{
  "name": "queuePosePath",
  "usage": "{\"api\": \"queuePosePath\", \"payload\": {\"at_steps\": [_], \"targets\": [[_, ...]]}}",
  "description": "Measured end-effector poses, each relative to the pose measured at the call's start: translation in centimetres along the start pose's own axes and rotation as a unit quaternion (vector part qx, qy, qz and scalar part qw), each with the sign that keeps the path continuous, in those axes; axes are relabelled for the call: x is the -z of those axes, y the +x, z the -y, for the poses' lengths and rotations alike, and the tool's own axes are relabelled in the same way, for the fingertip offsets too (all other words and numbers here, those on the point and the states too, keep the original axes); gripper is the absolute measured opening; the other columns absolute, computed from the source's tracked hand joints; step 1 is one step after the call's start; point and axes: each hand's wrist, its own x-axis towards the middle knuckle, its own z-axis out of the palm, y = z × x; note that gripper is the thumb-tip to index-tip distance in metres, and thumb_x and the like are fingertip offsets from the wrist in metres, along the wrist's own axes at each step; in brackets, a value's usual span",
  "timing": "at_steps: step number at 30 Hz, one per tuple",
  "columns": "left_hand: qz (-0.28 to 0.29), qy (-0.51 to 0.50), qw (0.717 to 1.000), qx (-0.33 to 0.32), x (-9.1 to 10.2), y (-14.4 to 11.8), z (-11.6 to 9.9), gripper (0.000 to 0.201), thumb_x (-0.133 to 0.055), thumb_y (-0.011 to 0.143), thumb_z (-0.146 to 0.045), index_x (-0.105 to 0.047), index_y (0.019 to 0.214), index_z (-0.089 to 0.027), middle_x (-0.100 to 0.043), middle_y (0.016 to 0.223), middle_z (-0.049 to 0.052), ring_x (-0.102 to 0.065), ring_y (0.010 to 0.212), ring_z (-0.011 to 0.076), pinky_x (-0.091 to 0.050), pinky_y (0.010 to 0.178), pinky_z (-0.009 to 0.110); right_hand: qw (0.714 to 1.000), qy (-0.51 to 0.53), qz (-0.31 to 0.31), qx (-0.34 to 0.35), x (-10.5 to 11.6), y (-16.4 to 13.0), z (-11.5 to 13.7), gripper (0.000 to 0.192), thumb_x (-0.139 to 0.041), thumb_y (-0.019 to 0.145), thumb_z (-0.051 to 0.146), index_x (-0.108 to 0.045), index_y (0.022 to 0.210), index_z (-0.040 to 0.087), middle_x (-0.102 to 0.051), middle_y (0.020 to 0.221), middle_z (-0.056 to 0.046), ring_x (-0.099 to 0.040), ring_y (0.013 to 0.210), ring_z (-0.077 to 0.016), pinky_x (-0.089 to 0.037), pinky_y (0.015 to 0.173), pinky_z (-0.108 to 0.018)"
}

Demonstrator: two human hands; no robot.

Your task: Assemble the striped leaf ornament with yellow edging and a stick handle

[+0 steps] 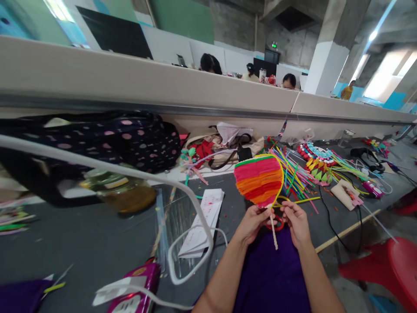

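Both hands meet just above the person's lap, at the near edge of the grey table (97, 243). The left hand (252, 224) has its fingers curled closed around the base of a heart-shaped fan (259, 180) woven in bands of pink, orange and red with a yellow rim and a green top edge. The right hand (296, 221) pinches the same spot from the other side, fingers closed on the fan's base where the white stick (274, 237) leaves it and points down towards the lap. A small red loop (276, 224) shows between the two hands; what it belongs to is hard to make out. The fan stands upright, tilted slightly left, held in the air above the table's edge.

Behind the fan lies a spread of coloured pipe cleaners (293, 174), and further right another finished craft piece (317, 158) in red, white and yellow. Left of the hands lie white paper sheets (205, 217), a looping white cable (182, 248), a glass jar (120, 191) and a dark spotted bag (130, 139). A red stool (391, 269) stands at the right.
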Motion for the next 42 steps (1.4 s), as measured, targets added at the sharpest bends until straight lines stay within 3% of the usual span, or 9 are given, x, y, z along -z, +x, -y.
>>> {"api": "queuePosePath", "payload": {"at_steps": [5, 10, 14, 19, 27, 31, 37, 42], "targets": [[-0.029, -0.007, 0.999, -0.027, -0.1, 0.0, -0.2, 0.037, -0.092, 0.053, -0.030, -0.071, 0.075, -0.009, -0.064, 0.069, 0.002, -0.060, 0.061, 0.0127, -0.060, 0.059, 0.029, 0.995, -0.079, -0.058, 0.032, 4.1, -1.5, -0.1, 0.032, -0.081, 0.070, 0.043, -0.068, 0.083, 0.017, -0.066, 0.069, 0.001, -0.049, 0.051, -0.0071, -0.041, 0.050, -0.018], [-0.032, -0.006, 0.999, -0.035, -0.1, 0.0, -0.2, 0.038, -0.092, 0.053, -0.031, -0.071, 0.075, -0.009, -0.064, 0.069, 0.003, -0.060, 0.061, 0.0126, -0.059, 0.058, 0.028, 0.983, -0.158, -0.073, 0.054, 9.2, -3.4, 0.8, 0.039, -0.070, 0.078, 0.056, -0.055, 0.073, 0.020, -0.047, 0.053, 0.007, -0.041, 0.047, -0.0086, -0.033, 0.044, -0.018], [-0.021, 0.003, 0.999, -0.043, -0.1, 0.1, 0.0, 0.036, -0.091, 0.055, -0.032, -0.072, 0.075, -0.009, -0.064, 0.070, 0.003, -0.060, 0.060, 0.0126, -0.059, 0.057, 0.027, 0.971, -0.199, -0.116, 0.064, 11.5, -4.7, 1.6, 0.046, -0.059, 0.082, 0.064, -0.049, 0.068, 0.021, -0.038, 0.046, 0.009, -0.032, 0.040, -0.0080, -0.026, 0.039, -0.018], [-0.015, 0.012, 0.999, -0.043, -0.1, 0.2, 0.4, 0.038, -0.091, 0.056, -0.033, -0.072, 0.078, -0.009, -0.065, 0.070, 0.004, -0.061, 0.061, 0.0139, -0.058, 0.057, 0.028, 0.962, -0.225, -0.141, 0.068, 11.3, -5.1, 2.1, 0.049, -0.061, 0.078, 0.067, -0.056, 0.069, 0.019, -0.039, 0.045, 0.008, -0.032, 0.038, -0.0079, -0.026, 0.038, -0.019], [0.016, 0.031, 0.999, -0.028, -0.6, -0.4, 0.2, 0.038, -0.090, 0.057, -0.035, -0.071, 0.076, -0.008, -0.066, 0.068, 0.005, -0.062, 0.060, 0.0137, -0.058, 0.060, 0.028, 0.942, -0.271, -0.155, 0.120, 9.6, -4.7, 2.3, 0.045, -0.072, 0.070, 0.057, -0.064, 0.092, 0.019, -0.060, 0.063, 0.001, -0.050, 0.048, -0.0128, -0.040, 0.043, -0.022], [0.026, 0.038, 0.999, -0.028, -0.7, -0.5, 0.3, 0.039, -0.090, 0.057, -0.036, -0.070, 0.077, -0.009, -0.066, 0.066, 0.004, -0.063, 0.057, 0.0142, -0.058, 0.059, 0.029, 0.906, -0.352, -0.182, 0.148, 11.5, -4.4, 4.5, 0.040, -0.066, 0.074, 0.057, -0.067, 0.084, 0.018, -0.063, 0.065, -0.001, -0.046, 0.046, -0.0126, -0.037, 0.043, -0.023], [0.042, 0.053, 0.997, -0.021, -0.8, -0.6, 0.4, 0.037, -0.088, 0.060, -0.039, -0.069, 0.076, -0.011, -0.069, 0.068, 0.005, -0.067, 0.058, 0.0160, -0.056, 0.057, 0.027, 0.815, -0.509, -0.211, 0.179, 16.8, -3.1, 9.7, 0.048, -0.049, 0.085, 0.061, -0.069, 0.077, 0.018, -0.059, 0.055, -0.001, -0.053, 0.050, -0.0172, -0.039, 0.049, -0.026], [0.041, 0.067, 0.997, -0.015, -1.1, -0.8, 0.0, 0.036, -0.089, 0.059, -0.038, -0.070, 0.073, -0.011, -0.067, 0.066, 0.004, -0.065, 0.057, 0.0152, -0.056, 0.058, 0.027, 0.726, -0.615, -0.224, 0.212, 21.3, -0.2, 12.7, 0.042, -0.044, 0.086, 0.052, -0.067, 0.096, 0.018, -0.072, 0.086, -0.009, -0.064, 0.070, -0.0222, -0.048, 0.064, -0.030]]}}
